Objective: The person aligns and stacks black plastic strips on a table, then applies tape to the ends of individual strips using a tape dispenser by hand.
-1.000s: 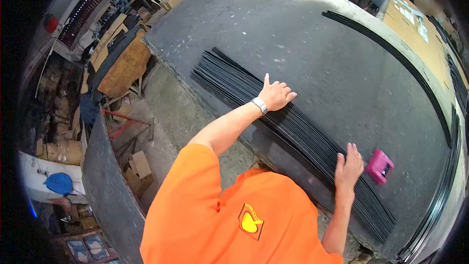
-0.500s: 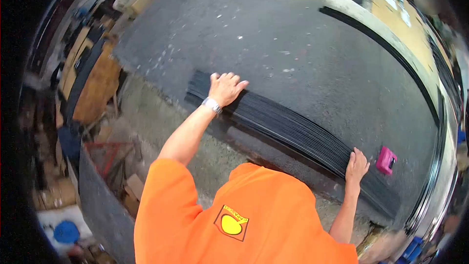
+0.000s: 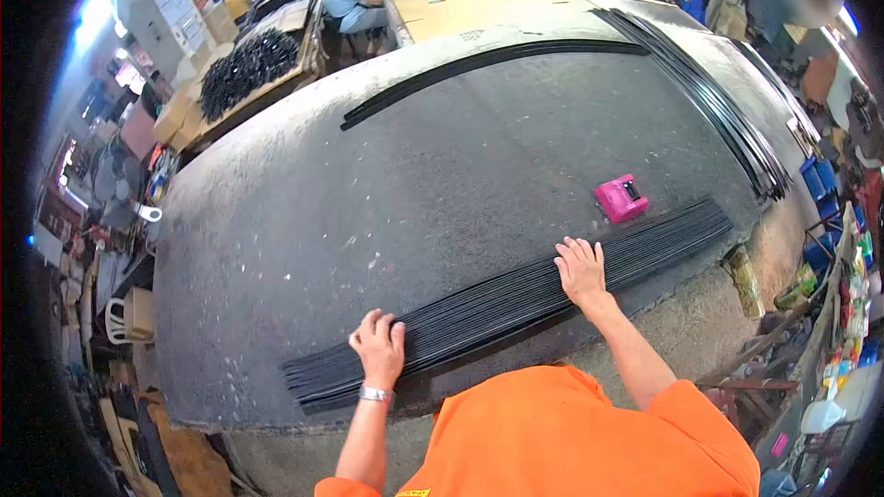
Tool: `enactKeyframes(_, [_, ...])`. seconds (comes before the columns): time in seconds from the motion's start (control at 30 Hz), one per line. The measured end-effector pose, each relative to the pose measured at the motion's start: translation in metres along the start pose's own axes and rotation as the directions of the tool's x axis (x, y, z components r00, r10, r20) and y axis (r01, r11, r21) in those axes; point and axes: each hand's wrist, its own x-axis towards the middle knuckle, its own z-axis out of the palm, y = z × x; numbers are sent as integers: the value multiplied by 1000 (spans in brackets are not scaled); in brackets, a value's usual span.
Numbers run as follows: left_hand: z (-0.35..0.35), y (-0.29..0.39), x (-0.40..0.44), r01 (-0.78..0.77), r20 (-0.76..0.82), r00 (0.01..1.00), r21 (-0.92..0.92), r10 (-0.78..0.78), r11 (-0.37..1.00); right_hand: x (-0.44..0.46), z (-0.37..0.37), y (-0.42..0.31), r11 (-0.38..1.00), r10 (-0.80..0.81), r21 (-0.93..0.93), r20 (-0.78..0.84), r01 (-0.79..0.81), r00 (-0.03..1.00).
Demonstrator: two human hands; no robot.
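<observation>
The near-left end of the bundle of black strips (image 3: 497, 308) lies at 8 o'clock from the left hand (image 3: 378, 347), which is nearer its end; those fingers curl at the far edge, but whether they grip I cannot tell. The bundle's long axis runs from 8 to 2 o'clock, under both hands. The right hand (image 3: 581, 276) rests past mid-length, fingers extended, a pink object (image 3: 619, 201) at its 1 o'clock.
</observation>
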Motion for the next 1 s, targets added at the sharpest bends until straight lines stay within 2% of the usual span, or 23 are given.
enactKeyframes(0.07, [-5, 36, 8, 4, 44, 999, -130, 2, 992, -1, 0, -1, 1000, 13, 6, 19, -13, 1000])
enactKeyframes(0.17, [19, 58, 8, 97, 324, 946, -368, 29, 925, -1, -2, -8, 996, 55, -70, 37, -52, 998])
enactKeyframes(0.23, [12, 101, 19, 82, 358, 923, -539, 139, 838, -4, -25, -29, 999, 33, -27, 77, -31, 997])
enactKeyframes(0.3, [20, 129, 20, -36, 416, 847, -576, 331, 817, -13, -45, -55, 989, -28, 145, 95, 14, 995])
enactKeyframes(0.37, [16, 161, 24, -114, 416, 766, -662, 490, 740, -19, -78, -86, 916, -89, 401, 214, -5, 973])
enactKeyframes(0.4, [21, 174, 23, -140, 394, 736, -707, 551, 693, -25, -83, -96, 832, -127, 554, 233, -25, 964])
enactKeyframes(0.43, [29, 180, 18, -124, 456, 653, -723, 605, 679, -34, -85, -103, 723, -170, 690, 245, -49, 955])
enactKeyframes(0.5, [49, 196, 3, -121, 328, 669, -837, 667, 534, -50, -92, -112, 584, -192, 798, 314, -149, 930])
enactKeyframes(0.53, [53, 199, 1, -144, 421, 591, -784, 688, 603, -56, -106, -110, 535, -133, 785, 444, -313, 886])
enactKeyframes(0.63, [53, 233, 3, -148, 343, 659, -813, 669, 563, -69, -112, -79, 628, -186, 776, 228, -63, 956])
enactKeyframes(0.67, [59, 245, 2, -90, 350, 683, -830, 641, 551, -71, -117, -64, 635, -230, 772, 211, -17, 950])
enactKeyframes(0.7, [66, 257, 2, -31, 360, 706, -845, 610, 534, -74, -120, -50, 630, -214, 775, 115, 47, 970])
enactKeyframes(0.77, [73, 291, 11, 66, 364, 753, -871, 548, 487, -76, -137, -16, 704, -246, 696, 54, 140, 968])
enactKeyframes(0.8, [76, 304, 13, 206, 491, 731, -821, 474, 532, -78, -140, 5, 720, -267, 670, 29, 179, 963])
enactKeyframes(0.83, [78, 321, 16, 342, 608, 690, -753, 393, 563, -79, -146, 28, 728, -271, 659, 18, 192, 963])
enactKeyframes(0.9, [81, 364, 21, 474, 631, 750, -721, 198, 505, -88, -158, 72, 746, -248, 639, 2, 190, 969])
enactKeyframes(0.93, [90, 377, 20, 425, 557, 803, -784, 211, 453, -96, -157, 95, 769, -198, 614, -36, 178, 980])
enactKeyframes(0.97, [99, 387, 20, 369, 480, 849, -839, 223, 401, -105, -154, 117, 795, -157, 594, 1, 125, 988])
enactKeyframes(1.0, [100, 402, 22, 443, 534, 829, -809, 168, 385, -117, -151, 140, 817, -118, 573, 43, 72, 992])
